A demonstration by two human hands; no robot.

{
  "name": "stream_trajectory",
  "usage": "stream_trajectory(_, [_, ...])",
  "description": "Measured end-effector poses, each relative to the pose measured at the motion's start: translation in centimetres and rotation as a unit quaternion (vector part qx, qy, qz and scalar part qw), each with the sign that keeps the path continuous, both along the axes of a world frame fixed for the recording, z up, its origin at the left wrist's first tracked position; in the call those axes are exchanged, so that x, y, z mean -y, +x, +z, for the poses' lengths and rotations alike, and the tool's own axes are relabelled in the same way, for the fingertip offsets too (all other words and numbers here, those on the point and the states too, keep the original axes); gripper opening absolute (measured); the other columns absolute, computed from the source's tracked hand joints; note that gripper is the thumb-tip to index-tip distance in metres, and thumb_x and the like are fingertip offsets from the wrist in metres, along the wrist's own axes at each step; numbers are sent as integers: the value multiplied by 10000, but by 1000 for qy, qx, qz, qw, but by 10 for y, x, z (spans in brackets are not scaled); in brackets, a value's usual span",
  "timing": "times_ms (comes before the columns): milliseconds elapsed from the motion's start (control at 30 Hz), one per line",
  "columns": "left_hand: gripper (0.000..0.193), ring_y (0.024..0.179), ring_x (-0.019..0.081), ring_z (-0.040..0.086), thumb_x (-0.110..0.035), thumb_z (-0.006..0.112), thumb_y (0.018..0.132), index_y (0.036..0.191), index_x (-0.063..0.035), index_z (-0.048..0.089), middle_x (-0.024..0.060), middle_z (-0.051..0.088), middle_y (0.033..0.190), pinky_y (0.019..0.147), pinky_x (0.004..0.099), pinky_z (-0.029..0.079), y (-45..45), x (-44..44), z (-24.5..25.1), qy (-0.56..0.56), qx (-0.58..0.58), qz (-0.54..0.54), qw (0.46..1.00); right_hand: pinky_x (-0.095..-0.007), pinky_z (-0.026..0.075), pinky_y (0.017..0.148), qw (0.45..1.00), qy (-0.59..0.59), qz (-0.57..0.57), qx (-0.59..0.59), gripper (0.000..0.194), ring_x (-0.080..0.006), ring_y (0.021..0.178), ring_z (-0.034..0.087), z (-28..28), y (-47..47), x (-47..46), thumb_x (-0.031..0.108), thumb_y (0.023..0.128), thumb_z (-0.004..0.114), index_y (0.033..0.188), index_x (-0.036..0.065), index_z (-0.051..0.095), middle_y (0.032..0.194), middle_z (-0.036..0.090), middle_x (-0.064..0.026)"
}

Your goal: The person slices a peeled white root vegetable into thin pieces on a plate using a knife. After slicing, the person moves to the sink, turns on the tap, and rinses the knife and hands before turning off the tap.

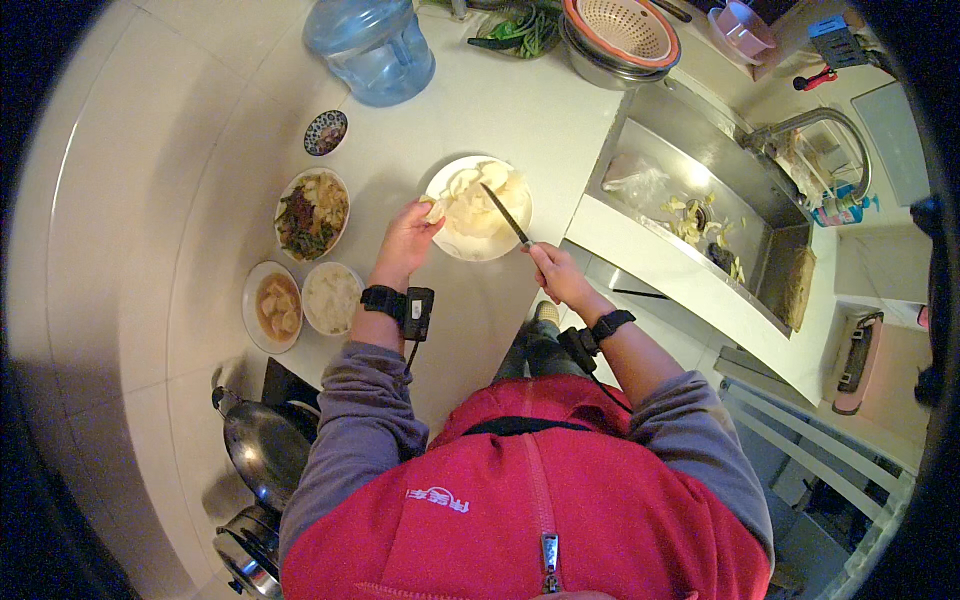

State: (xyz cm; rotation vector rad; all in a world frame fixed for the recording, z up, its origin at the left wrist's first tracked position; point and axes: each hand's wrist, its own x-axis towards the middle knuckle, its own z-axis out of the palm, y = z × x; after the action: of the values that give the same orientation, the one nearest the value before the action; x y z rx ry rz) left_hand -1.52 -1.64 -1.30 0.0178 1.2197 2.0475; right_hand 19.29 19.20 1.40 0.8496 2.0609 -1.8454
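Note:
A white plate point(454, 246) lies before me on the pale countertop, bearing several thin, pale yellow slices point(491, 199) that look like potato. At the plate's left rim, my left hand point(409, 234) pinches a small pale yellow piece point(433, 211) between thumb and fingers. My right hand point(556, 271) grips the handle of a knife point(506, 215) at the plate's right side. Its narrow, dark blade points up and left over the slices. Whether the blade touches them I cannot tell.
Left of the plate stand a small patterned bowl point(326, 133), a dish of cooked food point(312, 214), a soup bowl point(273, 307) and a bowl of rice point(332, 298). A blue water jug point(373, 52) stands behind. At right, the steel sink point(637, 139) holds peelings point(686, 223). A wok point(266, 446) sits lower left.

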Motion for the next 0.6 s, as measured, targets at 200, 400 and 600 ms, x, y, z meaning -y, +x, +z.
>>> stream_trajectory(200, [260, 956, 171, 583, -207, 601, 884, 1084, -41, 589, 72, 631, 1036, 845, 316, 487, 21, 23, 2, -58, 43, 30, 997, -354, 483, 763, 975, 183, 97, -85, 388, -251, 821, 614, 1, 15, 10, 333, 950, 502, 1117, -4, 593, 890, 662, -187])
stream_trajectory(400, [293, 959, 162, 574, -225, 611, 879, 1103, -39, 578, 63, 620, 1055, 821, 309, 491, 42, 19, -11, -72, 58, -1, 996, -346, 470, 567, 997, 69, -15, 9, 399, -173, 592, 552, 9, 50, -14, 361, 952, 494, 1133, 20, 596, 668, 582, -92])
stream_trajectory(600, [381, 950, 152, 576, -231, 628, 865, 1163, -19, 522, 71, 603, 1078, 833, 306, 478, 64, -30, 20, -65, 14, -77, 995, -280, 363, 359, 985, 35, -169, 7, 403, -115, 438, 441, 9, 119, -84, 407, 952, 485, 1125, 62, 599, 560, 474, -20])
